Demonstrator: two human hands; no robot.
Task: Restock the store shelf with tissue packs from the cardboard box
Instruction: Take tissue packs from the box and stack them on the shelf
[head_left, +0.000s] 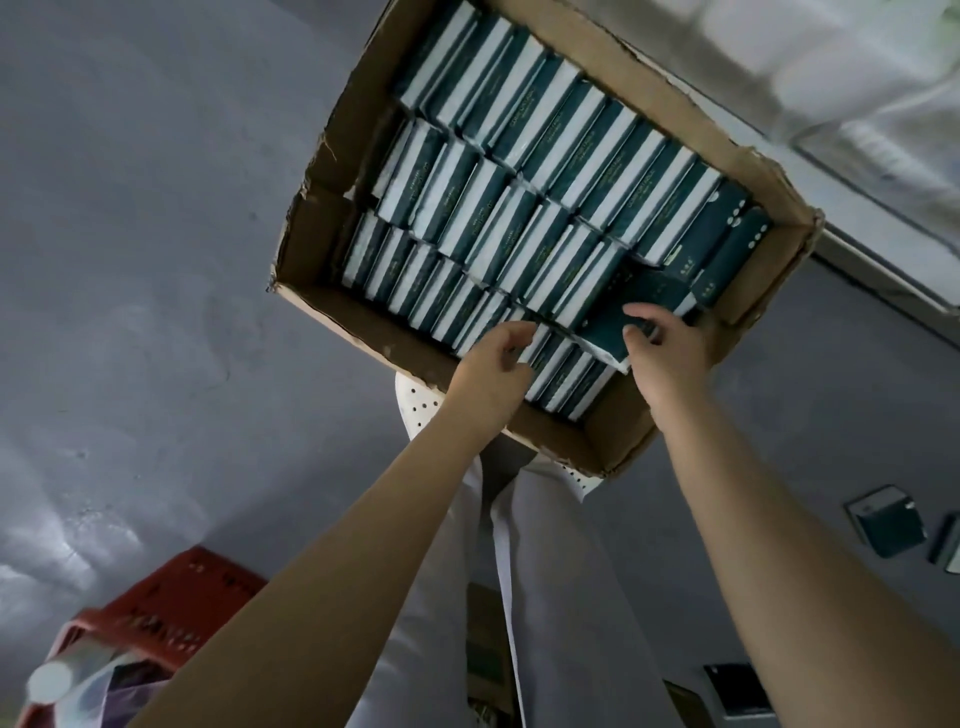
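Note:
An open cardboard box (748, 166) stands on a white perforated stool (418, 402) and holds several rows of dark green and white tissue packs (524, 171) standing on edge. My right hand (670, 353) grips one dark green tissue pack (623, 317) that lies tilted above the near right rows. My left hand (493, 364) has its fingers curled on the top edge of a pack (540, 338) in the near row. The store shelf (883, 171) shows as a pale edge at the upper right, with white wrapped goods above it.
A red plastic crate (171, 613) sits at the lower left with a white bottle cap (49, 680) beside it. Two or three loose dark green packs (883, 525) lie on the grey floor at the right. The grey floor (130, 260) spreads out to the left of the box.

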